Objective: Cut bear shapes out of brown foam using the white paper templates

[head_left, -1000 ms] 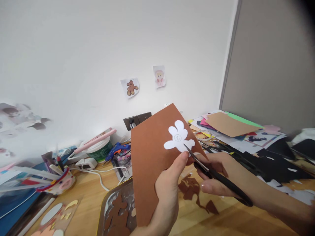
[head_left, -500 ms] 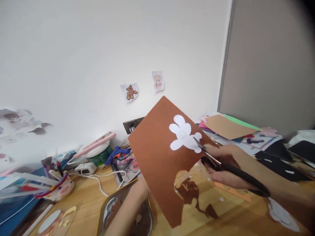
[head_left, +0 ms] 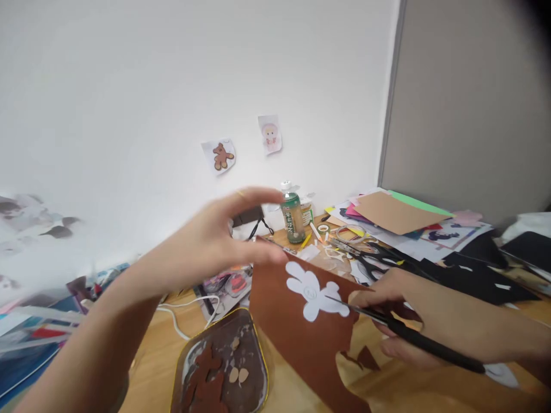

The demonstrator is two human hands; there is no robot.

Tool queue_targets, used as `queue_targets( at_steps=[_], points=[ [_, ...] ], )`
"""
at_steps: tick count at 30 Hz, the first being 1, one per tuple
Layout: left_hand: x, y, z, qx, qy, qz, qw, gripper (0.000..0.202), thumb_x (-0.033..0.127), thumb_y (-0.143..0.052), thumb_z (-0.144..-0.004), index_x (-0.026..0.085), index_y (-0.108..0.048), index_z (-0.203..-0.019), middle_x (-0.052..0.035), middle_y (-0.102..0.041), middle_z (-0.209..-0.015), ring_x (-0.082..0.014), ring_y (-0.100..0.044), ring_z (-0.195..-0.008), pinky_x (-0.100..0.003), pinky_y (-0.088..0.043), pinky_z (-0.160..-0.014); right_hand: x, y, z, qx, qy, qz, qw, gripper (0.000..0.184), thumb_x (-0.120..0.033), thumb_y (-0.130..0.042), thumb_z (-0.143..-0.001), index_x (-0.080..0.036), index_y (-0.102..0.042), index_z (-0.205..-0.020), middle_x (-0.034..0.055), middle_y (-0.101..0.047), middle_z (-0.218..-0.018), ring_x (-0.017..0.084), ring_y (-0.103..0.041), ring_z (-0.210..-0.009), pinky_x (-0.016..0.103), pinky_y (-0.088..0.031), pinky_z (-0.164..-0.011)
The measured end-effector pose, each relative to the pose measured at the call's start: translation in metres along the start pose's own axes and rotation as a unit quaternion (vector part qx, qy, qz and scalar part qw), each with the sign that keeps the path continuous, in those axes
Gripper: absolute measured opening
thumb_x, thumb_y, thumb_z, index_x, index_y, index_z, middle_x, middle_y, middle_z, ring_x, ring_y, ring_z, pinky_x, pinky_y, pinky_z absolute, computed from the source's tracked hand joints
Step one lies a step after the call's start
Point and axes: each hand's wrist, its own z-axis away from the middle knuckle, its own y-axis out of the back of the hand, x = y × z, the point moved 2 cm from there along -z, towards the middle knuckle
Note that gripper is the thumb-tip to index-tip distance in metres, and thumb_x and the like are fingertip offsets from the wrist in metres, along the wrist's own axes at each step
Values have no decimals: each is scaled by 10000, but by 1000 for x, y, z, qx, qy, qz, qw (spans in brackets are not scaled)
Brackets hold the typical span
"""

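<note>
A brown sheet (head_left: 297, 335) stands tilted above the wooden table, with a white paw-shaped paper template (head_left: 312, 293) stuck on it. My right hand (head_left: 413, 318) is closed on black scissors (head_left: 430, 344), whose blades meet the template's right edge. My left hand (head_left: 215, 244) is raised and blurred, fingers curved and apart, and holds nothing. Its thumb is close to the sheet's upper edge; whether they touch is unclear.
A gold-rimmed tray (head_left: 258, 355) with brown cut-outs lies below the sheet. Behind stand a green bottle (head_left: 293, 215), a stack of coloured paper (head_left: 396, 215), a second pair of scissors (head_left: 370, 261) and black paper scraps (head_left: 482, 269). Two small pictures (head_left: 220, 155) hang on the wall.
My left hand let go of the sheet's lower part and rose to its top edge. The sheet dropped lower and tilted, uncovering the bottle. The scissors stayed at the template.
</note>
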Motion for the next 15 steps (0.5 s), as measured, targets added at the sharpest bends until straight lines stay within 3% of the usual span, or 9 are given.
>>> queue_targets(
  at_steps=[2,5,10,15],
  points=[
    [6,-21,4,-102,19,-17,994,605,291,-779,-544,287,-617,-1126,-66,-650,-1103,-294,-596,-1005,-377,-442,-856,2,-2,0,-18,-11,61,998,126,-72,-527,-630,-194,-540,-655,-55,-441,-550,87,-330,-479,202,-244,-416],
    [4,-51,13,-150,49,19,987,498,316,-764,-570,284,-654,-1054,-55,-703,-932,-265,-639,-884,-344,-471,-766,7,-6,1,-47,-30,97,994,119,-89,-505,-670,-197,-477,-630,-65,-443,-548,86,-335,-490,211,-256,-447],
    [-13,-68,27,-152,220,145,953,220,356,-726,-593,195,-701,-740,-43,-694,-685,-199,-619,-622,-285,-441,-566,11,-11,-1,-53,-34,40,997,137,-50,-491,-632,-183,-472,-606,-70,-405,-560,77,-336,-504,198,-252,-444],
    [-14,-73,34,-154,279,266,910,65,243,-713,-617,179,-724,-610,2,-647,-542,-100,-503,-474,-220,-368,-502,11,-14,-6,-50,-36,-30,998,173,-59,-466,-601,-142,-600,-670,-65,-410,-569,69,-343,-515,177,-268,-448]
  ],
)
